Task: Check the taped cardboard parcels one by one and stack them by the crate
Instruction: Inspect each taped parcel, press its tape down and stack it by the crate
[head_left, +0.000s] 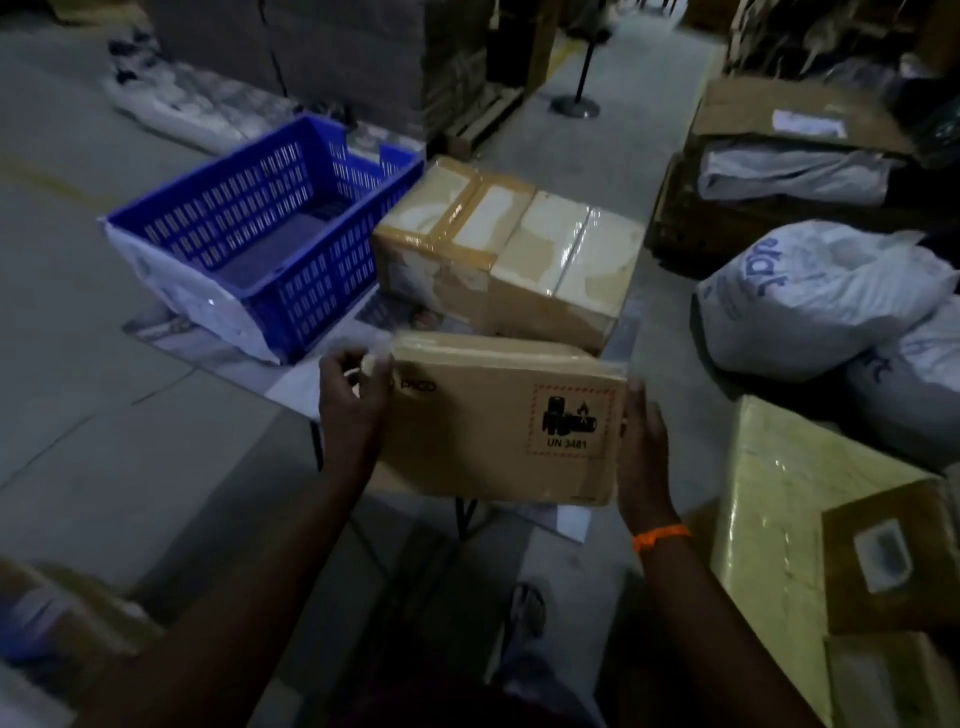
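Note:
I hold a flat cardboard parcel (498, 421) with a battery hazard label reading UN 3481 in the air in front of me. My left hand (350, 402) grips its left end, fingers curled over the edge. My right hand (644, 447), with an orange band at the wrist, presses flat against its right end. Beyond it, two taped cardboard parcels (504, 249) stand side by side on the floor, right beside a blue slatted plastic crate (270, 234).
White filled sacks (815, 296) lie at the right. A yellowish wrapped carton (795, 493) with a smaller box on it stands near right. Open brown cartons (779, 171) and stacked cardboard sit at the back. A post base (574, 106) stands in the aisle.

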